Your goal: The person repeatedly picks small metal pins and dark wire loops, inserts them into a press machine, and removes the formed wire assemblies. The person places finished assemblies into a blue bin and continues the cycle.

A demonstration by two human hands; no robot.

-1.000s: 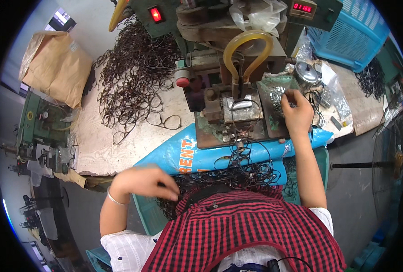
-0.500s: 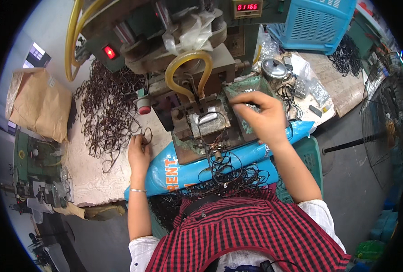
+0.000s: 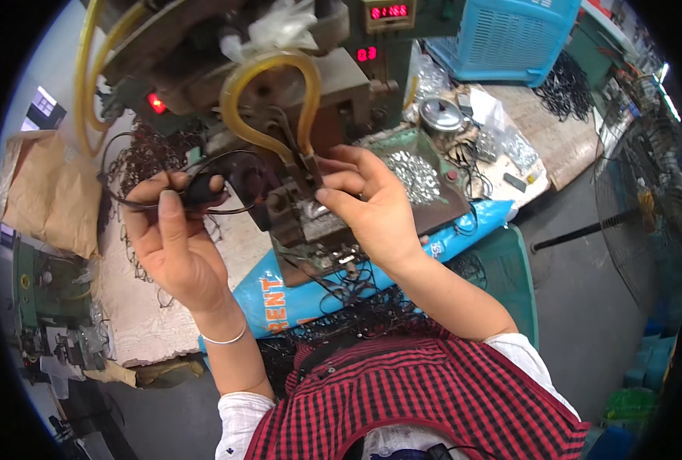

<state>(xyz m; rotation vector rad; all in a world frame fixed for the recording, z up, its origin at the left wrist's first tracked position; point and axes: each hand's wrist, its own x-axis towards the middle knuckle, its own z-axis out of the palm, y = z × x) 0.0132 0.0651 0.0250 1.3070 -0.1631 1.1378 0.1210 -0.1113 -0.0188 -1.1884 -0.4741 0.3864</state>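
Observation:
My left hand [image 3: 176,245] is raised in front of the press, its thumb and fingers closed on a thin black cord loop [image 3: 115,192]. The loop stretches rightward toward the machine. My right hand [image 3: 375,211] is at the press [image 3: 341,103], fingertips pinched together beside the metal die block [image 3: 322,222]. Whatever lies between those fingertips is hidden. A bent yellow hose [image 3: 233,84] comes down just above the die, close to the right fingers. Right of that hand, a green tray [image 3: 444,203] holds many small shiny metal pieces [image 3: 414,176].
Brown cord loops [image 3: 153,157] lie heaped at the left, near a paper bag [image 3: 53,192]. Blue plastic sheeting [image 3: 279,299] covers the front edge. A lidded metal pot [image 3: 442,116], a blue basket [image 3: 502,46] and a standing fan [image 3: 624,207] are on the right.
My left hand has risen from the table by the brown heap and now holds a cord loop. My right hand has moved left from above the tray to the die. The view has shifted slightly.

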